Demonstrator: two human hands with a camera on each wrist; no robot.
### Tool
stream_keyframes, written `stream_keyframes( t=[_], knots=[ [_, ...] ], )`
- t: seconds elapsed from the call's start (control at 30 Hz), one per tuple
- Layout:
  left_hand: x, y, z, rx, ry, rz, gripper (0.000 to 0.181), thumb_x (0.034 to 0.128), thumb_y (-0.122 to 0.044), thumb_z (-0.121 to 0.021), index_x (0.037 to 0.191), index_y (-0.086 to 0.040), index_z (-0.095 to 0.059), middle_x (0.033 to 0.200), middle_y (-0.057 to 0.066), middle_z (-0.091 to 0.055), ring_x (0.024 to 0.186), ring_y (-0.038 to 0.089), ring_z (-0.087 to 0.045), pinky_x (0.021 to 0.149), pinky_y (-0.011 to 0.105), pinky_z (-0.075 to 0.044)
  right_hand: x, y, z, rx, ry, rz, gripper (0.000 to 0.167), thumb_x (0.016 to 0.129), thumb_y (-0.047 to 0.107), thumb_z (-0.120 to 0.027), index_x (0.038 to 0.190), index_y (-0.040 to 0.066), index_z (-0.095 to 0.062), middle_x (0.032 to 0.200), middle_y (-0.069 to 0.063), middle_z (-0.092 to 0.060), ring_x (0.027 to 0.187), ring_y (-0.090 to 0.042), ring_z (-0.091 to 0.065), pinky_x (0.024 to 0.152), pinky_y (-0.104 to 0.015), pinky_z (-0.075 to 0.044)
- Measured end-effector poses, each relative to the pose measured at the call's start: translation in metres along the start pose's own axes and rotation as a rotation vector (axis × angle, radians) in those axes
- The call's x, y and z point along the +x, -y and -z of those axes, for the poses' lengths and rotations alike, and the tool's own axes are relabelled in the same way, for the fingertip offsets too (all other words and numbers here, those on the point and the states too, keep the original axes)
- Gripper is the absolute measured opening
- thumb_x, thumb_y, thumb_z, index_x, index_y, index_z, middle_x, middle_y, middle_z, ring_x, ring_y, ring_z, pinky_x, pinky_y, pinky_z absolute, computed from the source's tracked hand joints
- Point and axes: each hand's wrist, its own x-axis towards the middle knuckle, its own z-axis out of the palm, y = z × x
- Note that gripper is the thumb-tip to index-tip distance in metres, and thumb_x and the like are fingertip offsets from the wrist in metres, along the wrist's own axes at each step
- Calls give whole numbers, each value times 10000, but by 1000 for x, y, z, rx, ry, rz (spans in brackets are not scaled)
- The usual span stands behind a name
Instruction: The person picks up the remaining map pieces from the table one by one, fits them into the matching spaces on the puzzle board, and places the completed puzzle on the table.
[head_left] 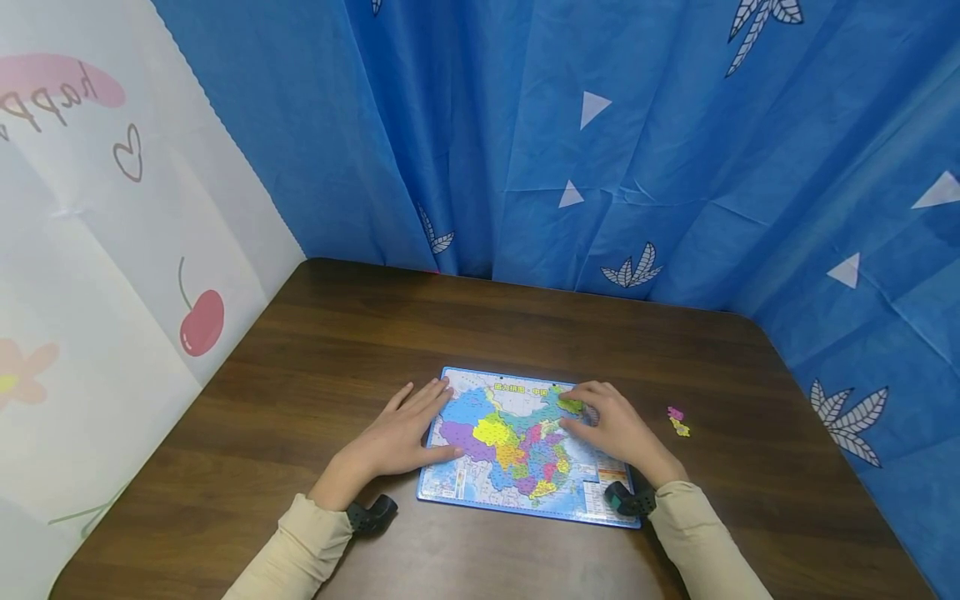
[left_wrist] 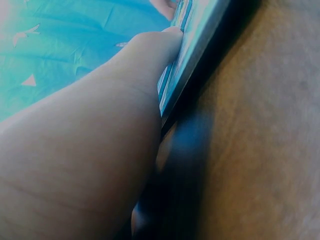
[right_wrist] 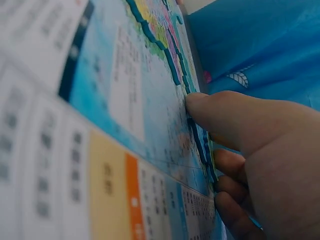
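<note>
A blue-edged map puzzle board (head_left: 465, 492) lies on the table, with raised, coloured pieces on its map. My left hand (head_left: 401, 433) rests spread over the board's left edge, its thumb on the purple piece (head_left: 463, 437). At the map's upper right, my right hand (head_left: 611, 421) holds a green puzzle piece (head_left: 572, 406) between thumb and fingers, against the board. The right wrist view has the right thumb (right_wrist: 215, 107) at the near side of the raised pieces and curled fingers beyond; the hand partly hides the green piece.
Right of the board, a loose magenta puzzle piece (head_left: 676, 412) and a yellow one (head_left: 680, 427) lie together on the brown wooden table (head_left: 360, 333). A blue curtain (head_left: 487, 150) hangs behind the table, and a white printed one (head_left: 150, 250) on the left.
</note>
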Motion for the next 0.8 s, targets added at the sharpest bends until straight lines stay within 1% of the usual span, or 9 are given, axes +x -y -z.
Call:
stream_keyframes(
  t=[0.27, 0.4, 0.63, 0.8],
  knots=[
    [0, 0, 0, 3, 1, 8, 973, 903, -710, -601, 1628, -127, -319, 1725, 61, -190, 1605, 250, -141, 1290, 558, -38, -1, -2, 2, -14, 48, 23, 390, 939, 314, -769, 1295, 157, -741, 1325, -67, -646, 1252, -299, -540, 1009, -539, -532],
    [0, 1, -1, 7, 4, 15, 978, 899, -717, -596, 1632, -136, -310, 1727, 50, -182, 1607, 241, -135, 1292, 551, -38, -1, -2, 3, -31, 59, 34, 388, 945, 308, -764, 1299, 151, -738, 1337, -68, -639, 1262, -299, -528, 1006, -527, -532],
    [0, 2, -1, 18, 14, 17, 987, 902, -723, -586, 1640, -140, -285, 1731, 38, -156, 1608, 232, -121, 1294, 539, -34, 0, -3, 2, -69, 45, 55, 368, 930, 298, -784, 1263, 144, -753, 1323, -82, -646, 1249, -306, -531, 993, -513, -537],
    [0, 1, -2, 11, 5, 11, 978, 906, -713, -591, 1633, -127, -304, 1728, 55, -178, 1606, 248, -138, 1290, 552, -44, -3, -4, 1, -41, 24, 47, 361, 927, 300, -788, 1254, 150, -762, 1291, -75, -656, 1206, -293, -545, 963, -514, -544]
  ],
)
